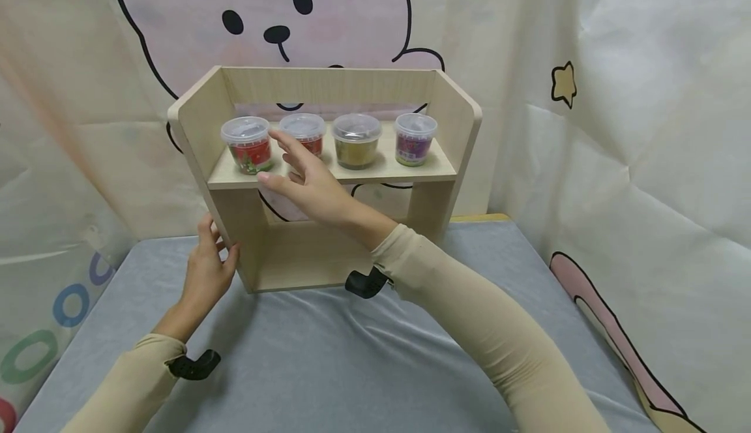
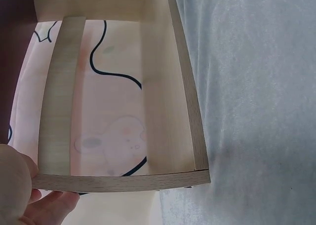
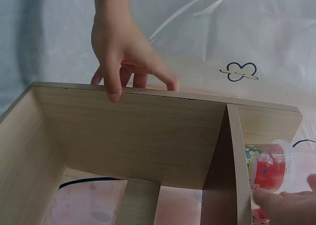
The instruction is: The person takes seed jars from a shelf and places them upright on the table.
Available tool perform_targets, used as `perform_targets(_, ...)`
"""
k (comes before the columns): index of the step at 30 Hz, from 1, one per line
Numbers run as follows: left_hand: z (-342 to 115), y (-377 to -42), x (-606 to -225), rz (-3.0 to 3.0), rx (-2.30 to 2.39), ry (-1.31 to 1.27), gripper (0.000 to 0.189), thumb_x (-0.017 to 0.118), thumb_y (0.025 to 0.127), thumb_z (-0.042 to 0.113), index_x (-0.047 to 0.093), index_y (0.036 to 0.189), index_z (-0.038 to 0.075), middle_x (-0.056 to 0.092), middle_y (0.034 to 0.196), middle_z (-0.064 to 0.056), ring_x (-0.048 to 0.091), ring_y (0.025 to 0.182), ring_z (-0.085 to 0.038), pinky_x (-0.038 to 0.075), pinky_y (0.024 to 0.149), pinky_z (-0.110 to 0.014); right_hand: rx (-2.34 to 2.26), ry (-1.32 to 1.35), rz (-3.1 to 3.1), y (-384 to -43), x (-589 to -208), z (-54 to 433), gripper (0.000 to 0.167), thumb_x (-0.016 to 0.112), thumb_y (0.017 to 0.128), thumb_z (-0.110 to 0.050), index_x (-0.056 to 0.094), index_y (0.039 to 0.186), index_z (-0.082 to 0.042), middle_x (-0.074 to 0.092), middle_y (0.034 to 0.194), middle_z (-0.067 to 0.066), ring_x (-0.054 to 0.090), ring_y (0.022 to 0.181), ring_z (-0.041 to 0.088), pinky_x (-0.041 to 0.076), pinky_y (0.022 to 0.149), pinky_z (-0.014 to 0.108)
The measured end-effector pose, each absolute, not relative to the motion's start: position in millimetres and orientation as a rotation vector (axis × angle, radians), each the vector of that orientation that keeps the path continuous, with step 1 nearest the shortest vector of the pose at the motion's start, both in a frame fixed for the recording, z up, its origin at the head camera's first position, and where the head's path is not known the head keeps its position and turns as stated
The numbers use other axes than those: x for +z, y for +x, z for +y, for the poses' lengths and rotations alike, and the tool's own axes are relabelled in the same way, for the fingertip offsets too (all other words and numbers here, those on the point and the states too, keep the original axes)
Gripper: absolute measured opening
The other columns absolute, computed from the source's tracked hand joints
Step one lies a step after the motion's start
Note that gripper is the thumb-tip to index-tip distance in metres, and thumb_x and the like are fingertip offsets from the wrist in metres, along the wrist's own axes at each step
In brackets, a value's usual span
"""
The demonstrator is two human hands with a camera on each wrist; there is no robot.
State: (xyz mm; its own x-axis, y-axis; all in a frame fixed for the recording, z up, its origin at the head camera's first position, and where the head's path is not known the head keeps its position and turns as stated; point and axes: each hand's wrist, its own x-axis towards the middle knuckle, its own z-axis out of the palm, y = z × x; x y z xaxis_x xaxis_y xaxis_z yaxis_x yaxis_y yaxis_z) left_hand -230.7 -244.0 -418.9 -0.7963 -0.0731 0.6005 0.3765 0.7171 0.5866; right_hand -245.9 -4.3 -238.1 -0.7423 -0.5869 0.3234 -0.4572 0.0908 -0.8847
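Note:
A small wooden shelf (image 1: 331, 180) stands on the cloth-covered table, with a row of clear-lidded plastic tubs on its upper board. My left hand (image 1: 208, 270) grips the edge of its left side panel, thumb on the inner side and fingers outside, as the right wrist view shows. In front of the upper board is my right hand (image 1: 313, 185), thumb and fingers spread beside the leftmost red tub (image 1: 251, 149) and not closed round it. Partly behind that hand sits a second red tub (image 1: 306, 132). A yellow tub (image 1: 356, 143) and a purple tub (image 1: 414, 139) stand farther right.
Grey-blue cloth (image 1: 352, 368) covers the table. Behind the shelf hangs a pale curtain (image 1: 481, 29) with a cartoon bear print; more printed sheeting (image 1: 663, 159) hangs at the right. The shelf's lower compartment (image 1: 317, 250) has a bottom board and an open back.

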Motion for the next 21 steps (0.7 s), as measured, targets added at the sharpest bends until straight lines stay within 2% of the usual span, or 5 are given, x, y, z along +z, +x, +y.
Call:
perform_targets(7,-243.1,-229.6,-417.1,-2.31,-0.965,-0.242,0.071,0.062,0.09,-0.011,0.026,0.147,0.008,0.059,0.126,-0.043,0.065,0.106,-0.058,0.057,0.082,-0.063,-1.66,-1.004,2.258,-252.6,-232.2,-14.5,0.081,0.059,0.1,-0.028,0.008,0.164,-0.025,0.01,0.171,-0.005,0.019,0.158,0.025,0.026,0.127,0.042)
perform_targets(12,-242.9,-230.8,-416.7,-2.306,-0.958,-0.246,0.072,0.062,0.09,-0.011,0.025,0.149,0.009,0.06,0.126,-0.041,0.065,0.107,-0.057,0.057,0.084,-0.061,-1.686,-0.945,2.263,-258.8,-229.6,-23.7,0.088,0.061,0.099,-0.029,0.003,0.164,-0.023,0.008,0.172,-0.004,0.013,0.16,0.019,0.023,0.127,0.039)
perform_targets(16,-242.8,-230.6,-416.0,-2.313,-0.957,-0.243,0.073,0.062,0.09,-0.011,0.025,0.149,0.01,0.06,0.125,-0.041,0.064,0.109,-0.057,0.057,0.084,-0.061,-1.664,-0.881,2.301,-263.7,-227.6,-30.5,0.091,0.062,0.098,-0.034,0.0,0.164,-0.025,0.012,0.171,-0.002,0.016,0.159,0.017,0.023,0.127,0.04)
perform_targets(21,-242.3,-230.8,-415.5,-2.318,-0.955,-0.245,0.073,0.061,0.089,-0.012,0.024,0.149,0.009,0.059,0.126,-0.042,0.065,0.108,-0.057,0.057,0.084,-0.062,-1.618,-0.82,2.365,-269.4,-226.1,-38.4,0.09,0.063,0.097,-0.039,0.004,0.164,-0.023,0.022,0.169,0.001,0.024,0.156,0.015,0.027,0.126,0.042)
